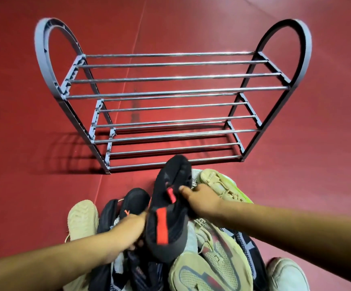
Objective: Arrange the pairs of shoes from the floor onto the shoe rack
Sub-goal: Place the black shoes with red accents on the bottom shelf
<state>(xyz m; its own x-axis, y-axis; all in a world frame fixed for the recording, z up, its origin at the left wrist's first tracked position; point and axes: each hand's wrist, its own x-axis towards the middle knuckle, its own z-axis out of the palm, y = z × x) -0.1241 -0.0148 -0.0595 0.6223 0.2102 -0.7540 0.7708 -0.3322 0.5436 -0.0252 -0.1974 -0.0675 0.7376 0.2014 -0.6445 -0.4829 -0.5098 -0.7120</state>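
Note:
A grey three-tier shoe rack (pixel 170 89) with chrome bars stands on the red floor, with no shoes on it. In front of it lies a heap of shoes. My right hand (pixel 201 199) grips a black shoe with red tabs (pixel 173 181), its toe pointing at the rack's bottom tier. My left hand (pixel 134 229) holds a second black shoe with a red stripe (pixel 166 229), raised above the heap. Beige sneakers (pixel 218 185) lie right of the held shoes; another black shoe (pixel 134 199) lies to the left.
Red floor (pixel 23 101) surrounds the rack on all sides. A beige sole (pixel 83 217) lies at the heap's left edge, a white shoe (pixel 285 274) at bottom right, and more beige and dark shoes (pixel 212 265) below my hands.

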